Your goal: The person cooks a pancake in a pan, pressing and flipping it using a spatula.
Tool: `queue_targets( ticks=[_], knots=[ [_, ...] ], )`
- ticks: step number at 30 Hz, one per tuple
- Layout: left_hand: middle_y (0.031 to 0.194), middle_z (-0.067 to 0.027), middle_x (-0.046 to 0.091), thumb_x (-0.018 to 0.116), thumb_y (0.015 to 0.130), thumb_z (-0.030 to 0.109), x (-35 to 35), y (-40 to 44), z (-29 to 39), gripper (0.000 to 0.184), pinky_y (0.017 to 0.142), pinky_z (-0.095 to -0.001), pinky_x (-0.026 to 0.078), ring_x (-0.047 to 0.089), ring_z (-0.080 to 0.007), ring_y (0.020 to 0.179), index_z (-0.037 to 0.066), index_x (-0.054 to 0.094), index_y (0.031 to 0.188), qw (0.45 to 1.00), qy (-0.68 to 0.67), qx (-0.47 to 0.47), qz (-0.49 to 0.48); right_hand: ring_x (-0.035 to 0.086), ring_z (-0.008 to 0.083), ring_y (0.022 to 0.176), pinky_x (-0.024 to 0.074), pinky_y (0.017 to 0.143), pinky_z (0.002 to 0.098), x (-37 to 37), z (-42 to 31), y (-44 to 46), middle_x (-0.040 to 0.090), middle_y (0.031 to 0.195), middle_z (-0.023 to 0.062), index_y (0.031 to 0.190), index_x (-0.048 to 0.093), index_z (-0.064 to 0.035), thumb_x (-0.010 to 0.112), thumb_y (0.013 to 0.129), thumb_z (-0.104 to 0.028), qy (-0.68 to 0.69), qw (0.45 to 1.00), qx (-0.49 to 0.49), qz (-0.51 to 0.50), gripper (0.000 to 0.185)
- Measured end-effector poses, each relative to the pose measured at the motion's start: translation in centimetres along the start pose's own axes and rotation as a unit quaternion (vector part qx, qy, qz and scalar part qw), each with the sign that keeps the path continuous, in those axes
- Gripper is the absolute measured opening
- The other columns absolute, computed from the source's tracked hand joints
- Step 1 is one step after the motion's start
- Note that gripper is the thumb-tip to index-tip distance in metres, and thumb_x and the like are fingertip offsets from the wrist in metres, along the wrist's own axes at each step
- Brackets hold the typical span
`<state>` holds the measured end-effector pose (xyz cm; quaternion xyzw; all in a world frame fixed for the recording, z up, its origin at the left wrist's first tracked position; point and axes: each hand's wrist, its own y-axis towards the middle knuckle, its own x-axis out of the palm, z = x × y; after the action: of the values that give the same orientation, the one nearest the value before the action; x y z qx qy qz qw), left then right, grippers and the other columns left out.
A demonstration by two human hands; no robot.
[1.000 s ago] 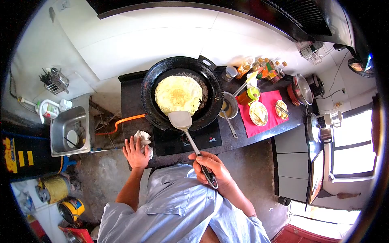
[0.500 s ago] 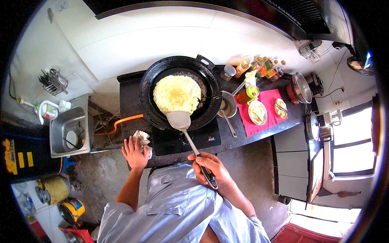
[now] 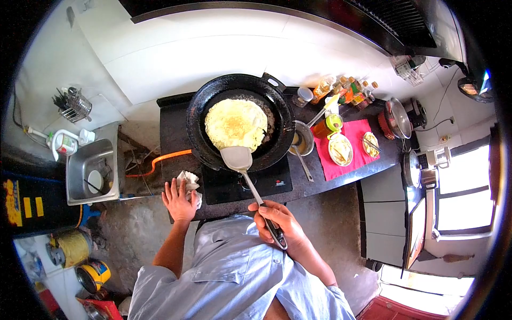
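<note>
My right hand (image 3: 277, 220) is wrapped round the black handle of a spatula (image 3: 236, 158) with a wide pale blade. That blade rests at the near edge of a round yellow pancake-like egg sheet (image 3: 234, 124), whose surface is browned in the middle. The sheet lies flat inside a large black wok (image 3: 200, 96) on the dark cooktop (image 3: 218, 193). On the counter's front edge my left hand (image 3: 180, 202) lies with fingers spread, against a crumpled white cloth or paper (image 3: 191, 181).
Right of the wok stand a small saucepan (image 3: 305, 133) with a ladle-like utensil, a green-lidded jar (image 3: 333, 124) and two dishes of food (image 3: 340, 149) on a red cloth (image 3: 341, 169). Bottles (image 3: 322, 89) line the wall. A metal sink (image 3: 77, 160) is at left, beside an orange hose (image 3: 165, 156).
The scene has shifted very slightly in view. Both hands, the spatula and the egg sheet keep the same positions relative to the wok and counter.
</note>
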<state>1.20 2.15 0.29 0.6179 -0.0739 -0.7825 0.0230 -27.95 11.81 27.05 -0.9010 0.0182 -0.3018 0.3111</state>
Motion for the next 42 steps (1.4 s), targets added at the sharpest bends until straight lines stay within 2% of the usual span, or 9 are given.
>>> queue_targets(
  ticks=[10, 13, 20, 24, 26, 29, 33, 37, 42],
  knots=[
    [0.162, -0.0145, 0.044, 0.06, 0.098, 0.049, 0.3, 0.0, -0.1, 0.061, 0.125, -0.0617, 0.02, 0.03, -0.0421, 0.155, 0.014, 0.06, 0.149, 1.0, -0.005, 0.002, 0.008, 0.047, 0.0135, 0.044, 0.0359, 0.041, 0.029, 0.0, 0.0, 0.4, 0.056, 0.065, 0.008, 0.126, 0.059, 0.0014, 0.056, 0.108, -0.024, 0.003, 1.0, 0.001, -0.017, 0.031],
    [0.162, -0.0144, 0.045, 0.061, 0.097, 0.048, 0.3, -0.1, -0.1, 0.061, 0.125, -0.0614, 0.02, 0.031, -0.0422, 0.155, 0.014, 0.06, 0.148, 1.0, -0.008, 0.004, 0.015, 0.047, 0.0134, 0.044, 0.036, 0.041, 0.0289, 0.2, -0.4, 0.2, 0.056, 0.065, 0.0077, 0.126, 0.059, 0.0018, 0.056, 0.108, -0.023, 0.013, 1.0, 0.011, 0.003, 0.031],
    [0.162, -0.0146, 0.045, 0.061, 0.097, 0.047, -0.1, -0.1, 0.0, 0.061, 0.126, -0.0605, 0.02, 0.031, -0.0419, 0.155, 0.014, 0.06, 0.148, 1.0, -0.02, 0.005, 0.019, 0.049, 0.0131, 0.045, 0.0375, 0.042, 0.0284, 0.0, -1.7, -0.2, 0.059, 0.07, 0.0073, 0.123, 0.063, 0.0021, 0.057, 0.107, -0.023, -0.011, 0.999, -0.036, 0.039, 0.03],
    [0.161, -0.0152, 0.046, 0.062, 0.095, 0.048, 0.2, -0.1, -0.1, 0.061, 0.123, -0.0638, 0.023, 0.034, -0.044, 0.153, 0.015, 0.061, 0.147, 0.999, -0.018, 0.005, 0.031, 0.052, 0.0152, 0.046, 0.0385, 0.042, 0.0294, -1.5, -1.9, -0.5, 0.059, 0.072, 0.0093, 0.124, 0.063, 0.0025, 0.058, 0.107, -0.025, 0.018, 0.998, -0.052, 0.037, 0.032],
    [0.162, -0.0148, 0.045, 0.059, 0.096, 0.049, 0.2, -0.1, -0.2, 0.062, 0.125, -0.0623, 0.022, 0.032, -0.0426, 0.154, 0.015, 0.06, 0.148, 1.0, -0.011, 0.005, 0.022, 0.049, 0.0167, 0.045, 0.0369, 0.041, 0.0312, -1.6, -2.9, -1.2, 0.057, 0.07, 0.0099, 0.125, 0.063, 0.004, 0.058, 0.107, -0.028, 0.015, 0.998, -0.047, 0.035, 0.037],
    [0.163, -0.0144, 0.044, 0.058, 0.097, 0.05, 0.4, -0.1, -0.4, 0.063, 0.125, -0.0619, 0.021, 0.031, -0.042, 0.155, 0.015, 0.059, 0.149, 1.0, -0.004, 0.008, 0.017, 0.049, 0.017, 0.045, 0.0366, 0.042, 0.0321, -1.5, -5.0, -2.3, 0.055, 0.069, 0.0088, 0.126, 0.062, 0.0065, 0.058, 0.107, -0.028, 0.023, 1.0, -0.005, 0.015, 0.039],
    [0.163, -0.0144, 0.044, 0.059, 0.096, 0.05, 0.3, 0.0, -0.2, 0.063, 0.125, -0.0621, 0.022, 0.031, -0.042, 0.155, 0.014, 0.06, 0.149, 1.0, -0.005, 0.005, 0.018, 0.05, 0.0174, 0.046, 0.0371, 0.041, 0.0317, -0.5, -7.6, -3.4, 0.056, 0.069, 0.0093, 0.127, 0.061, 0.0094, 0.059, 0.106, -0.027, -0.042, 0.997, 0.048, 0.034, 0.042],
    [0.163, -0.0145, 0.044, 0.06, 0.096, 0.05, 0.1, 0.0, -0.2, 0.063, 0.124, -0.0623, 0.022, 0.031, -0.0422, 0.155, 0.014, 0.06, 0.148, 1.0, -0.007, 0.005, 0.019, 0.051, 0.0174, 0.045, 0.0364, 0.04, 0.0328, -0.1, -9.6, -2.9, 0.057, 0.067, 0.0089, 0.126, 0.062, 0.0084, 0.06, 0.106, -0.027, -0.047, 0.996, 0.077, 0.001, 0.04],
    [0.164, -0.0143, 0.043, 0.059, 0.097, 0.05, 0.0, 0.0, -0.1, 0.063, 0.125, -0.0617, 0.022, 0.031, -0.042, 0.155, 0.014, 0.06, 0.148, 1.0, -0.008, 0.003, 0.02, 0.05, 0.018, 0.045, 0.0354, 0.039, 0.0333, 0.5, -10.5, -1.9, 0.057, 0.067, 0.0086, 0.125, 0.062, 0.0063, 0.06, 0.107, -0.032, 0.003, 0.99, 0.138, 0.025, 0.042]
  ],
)
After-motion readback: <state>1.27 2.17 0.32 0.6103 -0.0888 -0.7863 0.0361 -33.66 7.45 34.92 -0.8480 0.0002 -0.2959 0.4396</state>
